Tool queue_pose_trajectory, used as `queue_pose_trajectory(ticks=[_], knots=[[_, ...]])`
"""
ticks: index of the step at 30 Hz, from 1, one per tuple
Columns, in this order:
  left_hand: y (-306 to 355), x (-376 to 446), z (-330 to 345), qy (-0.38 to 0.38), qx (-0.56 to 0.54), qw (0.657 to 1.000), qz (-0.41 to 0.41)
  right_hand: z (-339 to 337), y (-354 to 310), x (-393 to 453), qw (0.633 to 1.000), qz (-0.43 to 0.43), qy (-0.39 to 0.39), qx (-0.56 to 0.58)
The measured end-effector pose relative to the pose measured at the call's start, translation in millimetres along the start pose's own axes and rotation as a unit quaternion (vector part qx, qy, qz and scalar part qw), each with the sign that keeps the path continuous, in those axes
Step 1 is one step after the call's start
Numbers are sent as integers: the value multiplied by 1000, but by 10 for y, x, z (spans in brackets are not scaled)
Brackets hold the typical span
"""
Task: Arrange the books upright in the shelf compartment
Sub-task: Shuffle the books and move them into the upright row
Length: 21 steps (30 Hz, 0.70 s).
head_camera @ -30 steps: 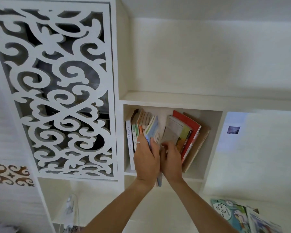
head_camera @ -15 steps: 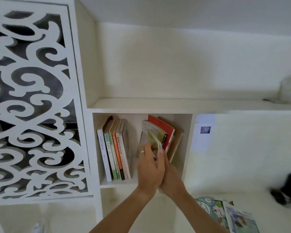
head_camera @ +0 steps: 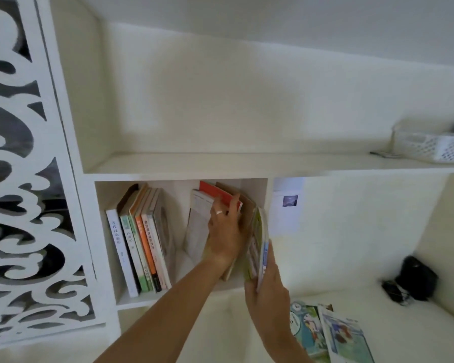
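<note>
Booklets on lower surface: two illustrated booklets (head_camera: pixel 333 334) lie flat at the bottom right, overlapping each other, just beside the right forearm.
Right hand: the right hand (head_camera: pixel 269 289) grips the lower end of a few thin books (head_camera: pixel 258 242), fingers curled around them; these thin books stand nearly upright in front of the compartment's right wall, outside the opening.
Left hand: the left hand (head_camera: pixel 227 231) reaches into the shelf compartment (head_camera: pixel 254 187) with straight, spread fingers and presses on the leaning books; a ring is on one finger.
Leaning books: a group of leaning books (head_camera: pixel 210 195), one with a red cover and one pale, tilts to the right against the compartment's right wall, under the left hand.
Upright row: a row of upright books (head_camera: pixel 139 244) stands at the left side of the same compartment, spines outward, with a gap between it and the leaning books.
Black object: a dark object (head_camera: pixel 414 279) sits at the far right on the lower surface; I cannot tell what it is.
Upper shelf: a white perforated basket (head_camera: pixel 435 146) rests at the right end of the shelf above.
Left panel: a white carved panel (head_camera: pixel 24 179) with scroll cut-outs stands left of the compartment.
</note>
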<state>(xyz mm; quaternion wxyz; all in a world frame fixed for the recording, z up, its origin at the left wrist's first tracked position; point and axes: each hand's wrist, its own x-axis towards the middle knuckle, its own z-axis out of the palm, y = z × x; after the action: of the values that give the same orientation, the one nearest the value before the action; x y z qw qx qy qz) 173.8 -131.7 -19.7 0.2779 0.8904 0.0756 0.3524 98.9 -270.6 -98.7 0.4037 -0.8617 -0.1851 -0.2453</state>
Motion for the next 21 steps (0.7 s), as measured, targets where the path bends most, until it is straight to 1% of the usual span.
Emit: queue_pose_trajectory(ticks=[2, 3, 5, 8, 9, 11, 13, 14, 17, 19, 21], knots=[[-42, 13, 174, -57, 84, 995, -5, 5, 64, 2, 1000, -11, -9, -19], [-67, 20, 232, -69, 111, 991, -10, 12, 80, 10, 999, -15, -15, -25], [-125, 41, 316, -60, 133, 989, -15, 37, 98, 38, 999, -12, -29, -34], [-144, 52, 339, -40, 112, 993, -10, 108, 115, 85, 998, 4, -52, -18], [-133, 36, 331, -22, 90, 996, -10, 132, 114, 103, 998, 10, -59, -16], [-141, -7, 295, 48, 27, 998, -22, 203, 122, 143, 997, 18, -66, -20], [-202, -50, 235, 120, -33, 992, -32, 309, 118, 198, 997, 36, -67, -13], [-246, -78, 191, 145, -49, 988, -34, 376, 101, 229, 996, 50, -68, -7], [-371, -147, -2, 201, -65, 976, -54, 620, 20, 373, 994, 78, -69, 12], [-443, -202, -141, 219, -73, 969, -88, 778, -25, 495, 994, 79, -73, 10], [-538, -256, -273, 233, -31, 964, -122, 907, -32, 624, 994, 96, -57, 6]])
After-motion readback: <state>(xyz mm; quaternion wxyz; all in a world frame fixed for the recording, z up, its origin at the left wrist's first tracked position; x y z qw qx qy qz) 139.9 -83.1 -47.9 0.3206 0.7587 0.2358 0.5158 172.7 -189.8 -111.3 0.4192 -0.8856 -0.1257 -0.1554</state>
